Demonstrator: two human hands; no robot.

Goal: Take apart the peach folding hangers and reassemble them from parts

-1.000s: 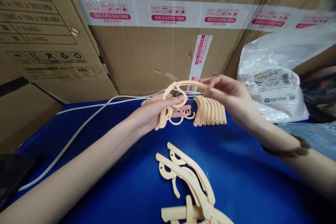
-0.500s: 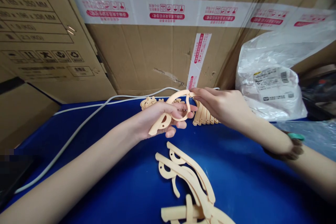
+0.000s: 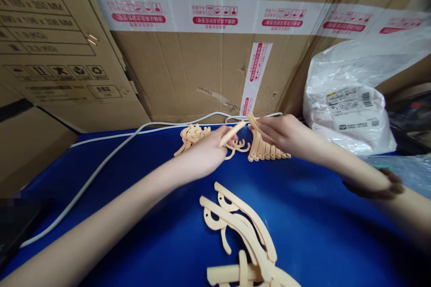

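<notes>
My left hand [image 3: 210,148] is turned back-up over the far part of the blue table, its fingers closed on a beige plastic hanger piece [image 3: 233,133] seen nearly edge-on. To the right, my right hand [image 3: 281,132] pinches a slim, slightly curved hanger arm [image 3: 257,126]. A small gap separates the two pieces. Below my right hand lies a neat row of beige hanger arms [image 3: 266,149]. Hook pieces [image 3: 195,133] are heaped behind my left hand, partly hidden by it. Nearer to me, several folded plastic hangers [image 3: 235,219] overlap on the table.
Large cardboard boxes [image 3: 188,76] stand along the back. A white cable [image 3: 111,161] runs across the left and rear of the blue table [image 3: 161,224]. At the right sits a white plastic bag [image 3: 357,112] with a label. A dark object [image 3: 20,228] lies at the left edge.
My hands were together at one curved hanger piece, and they are now apart. The left hand has rolled over to face down; the right has turned, with a hanger arm in its fingers.
</notes>
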